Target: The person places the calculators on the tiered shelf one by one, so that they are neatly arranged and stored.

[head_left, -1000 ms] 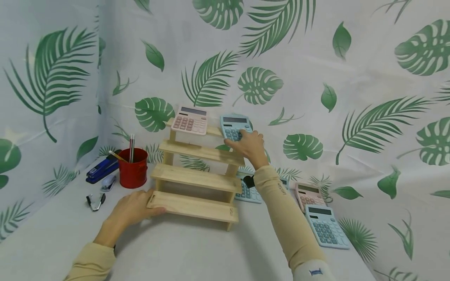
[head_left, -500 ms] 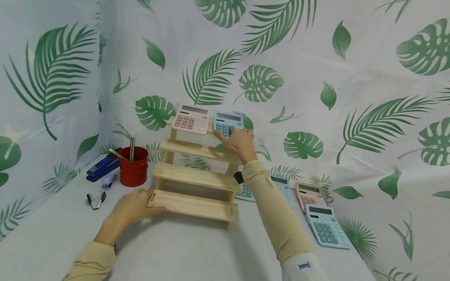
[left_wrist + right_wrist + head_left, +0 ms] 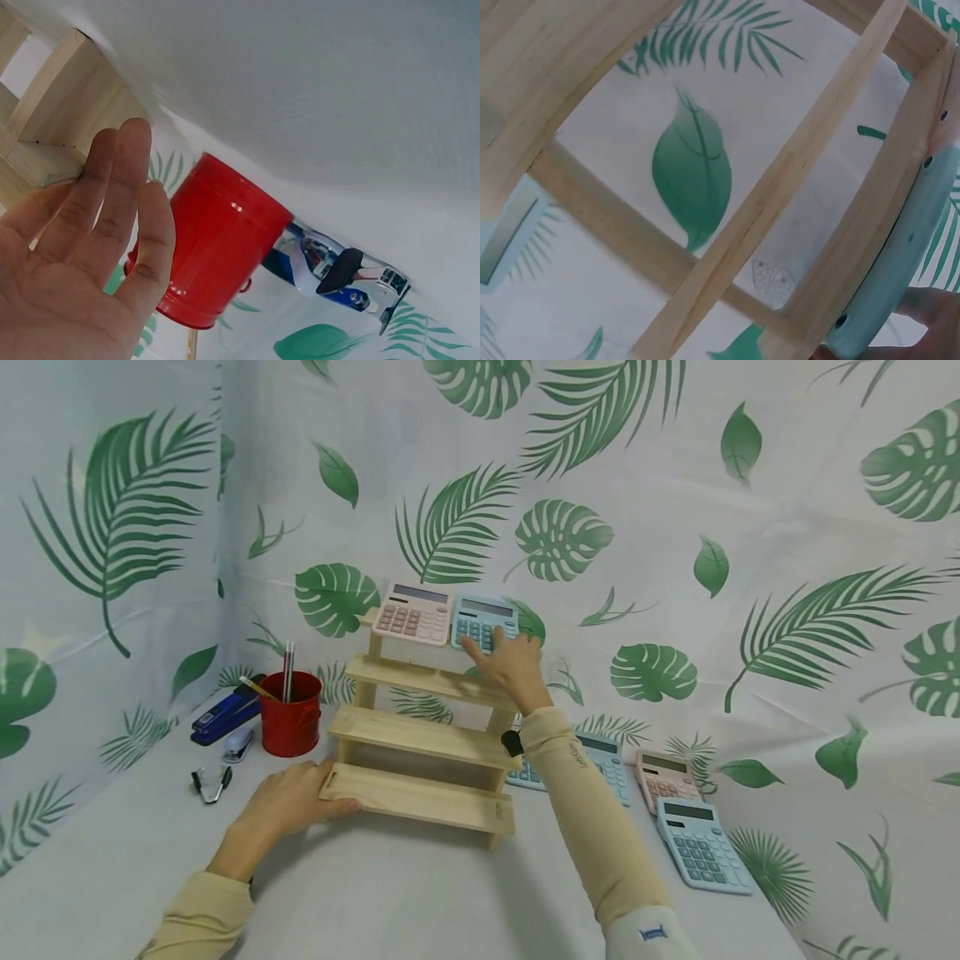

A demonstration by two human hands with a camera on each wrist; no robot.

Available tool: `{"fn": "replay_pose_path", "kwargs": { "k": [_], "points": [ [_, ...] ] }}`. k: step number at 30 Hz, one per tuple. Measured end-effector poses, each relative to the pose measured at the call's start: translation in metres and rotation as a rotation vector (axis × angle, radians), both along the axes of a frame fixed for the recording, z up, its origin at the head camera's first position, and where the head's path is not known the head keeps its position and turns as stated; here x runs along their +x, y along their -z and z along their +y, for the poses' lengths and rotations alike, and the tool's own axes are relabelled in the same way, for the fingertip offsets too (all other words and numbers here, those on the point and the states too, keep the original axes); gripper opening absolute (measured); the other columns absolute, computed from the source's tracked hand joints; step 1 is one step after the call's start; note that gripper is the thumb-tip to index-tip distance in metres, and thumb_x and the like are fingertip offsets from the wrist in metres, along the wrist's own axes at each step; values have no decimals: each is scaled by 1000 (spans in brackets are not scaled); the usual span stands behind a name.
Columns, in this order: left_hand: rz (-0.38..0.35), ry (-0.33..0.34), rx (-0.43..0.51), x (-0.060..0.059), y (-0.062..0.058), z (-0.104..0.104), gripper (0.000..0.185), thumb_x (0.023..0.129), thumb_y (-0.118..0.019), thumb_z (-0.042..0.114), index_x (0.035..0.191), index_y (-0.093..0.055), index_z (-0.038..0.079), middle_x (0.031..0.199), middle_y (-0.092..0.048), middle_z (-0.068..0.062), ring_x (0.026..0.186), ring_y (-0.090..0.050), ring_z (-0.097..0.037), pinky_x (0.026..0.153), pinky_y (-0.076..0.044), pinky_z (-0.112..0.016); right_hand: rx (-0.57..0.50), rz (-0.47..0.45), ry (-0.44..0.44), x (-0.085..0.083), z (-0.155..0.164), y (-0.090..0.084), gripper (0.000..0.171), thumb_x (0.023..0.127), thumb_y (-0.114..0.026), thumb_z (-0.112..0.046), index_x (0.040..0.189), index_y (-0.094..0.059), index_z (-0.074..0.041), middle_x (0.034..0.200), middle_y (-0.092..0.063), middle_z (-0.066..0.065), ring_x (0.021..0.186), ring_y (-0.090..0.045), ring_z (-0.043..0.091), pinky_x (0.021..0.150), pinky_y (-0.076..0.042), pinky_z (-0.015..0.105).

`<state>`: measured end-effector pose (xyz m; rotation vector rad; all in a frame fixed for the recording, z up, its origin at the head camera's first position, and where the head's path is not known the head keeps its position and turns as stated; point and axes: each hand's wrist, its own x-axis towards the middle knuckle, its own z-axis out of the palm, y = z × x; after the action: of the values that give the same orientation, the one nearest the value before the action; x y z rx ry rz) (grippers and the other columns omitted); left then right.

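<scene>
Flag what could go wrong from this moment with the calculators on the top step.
1. The blue calculator sits at the right end of the rack's top step, under the right hand; a careless push might slide it off.
2. It lies close beside the pink calculator; pushing further left could nudge that one toward the far end.
3. The left hand only rests at the bottom step, so the rack could shift.

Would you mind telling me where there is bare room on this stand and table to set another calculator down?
The wooden stand's three lower steps are bare. The top step is crowded: the pink calculator and the blue calculator under the right hand fill it. The table in front is free; three calculators crowd the right side.
</scene>
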<state>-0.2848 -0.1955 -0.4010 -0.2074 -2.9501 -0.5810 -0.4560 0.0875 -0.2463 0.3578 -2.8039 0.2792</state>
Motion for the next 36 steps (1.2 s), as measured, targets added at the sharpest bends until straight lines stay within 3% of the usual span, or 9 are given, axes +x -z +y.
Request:
{"fn": "replay_pose_path", "kwargs": {
  "k": [7,17,22,27,32,36],
  "points": [
    [17,10,3,0,-1,-1,85,78,-73,66,129,-59,0,99,-70,-15,82,-66,-27,69,-53,-50,-100,7,-7,21,42,10,87,96,-32,-73,157,-32,-10,154,-38,30,138,-33,56,116,-22,67],
    [2,16,7,0,1,-7,86,79,-71,69,129,-59,0,101,-70,-15,82,-66,-27,67,-52,-49,-2,-71,69,61,164,53,86,100,-33,-68,158,-26,-5,155,-32,35,139,-32,60,112,-23,73],
    [-6,15,-2,3,2,-7,90,80,-70,68,133,-57,-3,108,-70,-21,89,-69,-34,71,-53,-52,92,-181,145,77,239,81,90,100,-35,-66,156,-25,3,150,-31,44,134,-33,66,105,-30,76],
    [-4,11,1,4,2,-8,87,80,-71,67,131,-58,-3,103,-71,-19,85,-68,-31,69,-53,-52,138,-335,241,88,301,106,99,97,-37,-70,156,-19,7,146,-26,51,131,-30,72,100,-33,78],
    [5,29,3,2,0,-5,86,80,-71,67,129,-59,-2,97,-70,-15,80,-67,-27,66,-52,-49,137,-468,287,96,343,121,104,94,-39,-74,154,-21,8,145,-23,54,131,-26,74,99,-33,79],
    [1,40,-2,2,-1,0,86,80,-70,67,129,-58,-3,97,-70,-16,80,-66,-28,65,-51,-48,157,-561,297,106,361,131,109,90,-43,-78,153,-22,9,142,-30,53,129,-33,72,99,-36,75]
  ]
}}
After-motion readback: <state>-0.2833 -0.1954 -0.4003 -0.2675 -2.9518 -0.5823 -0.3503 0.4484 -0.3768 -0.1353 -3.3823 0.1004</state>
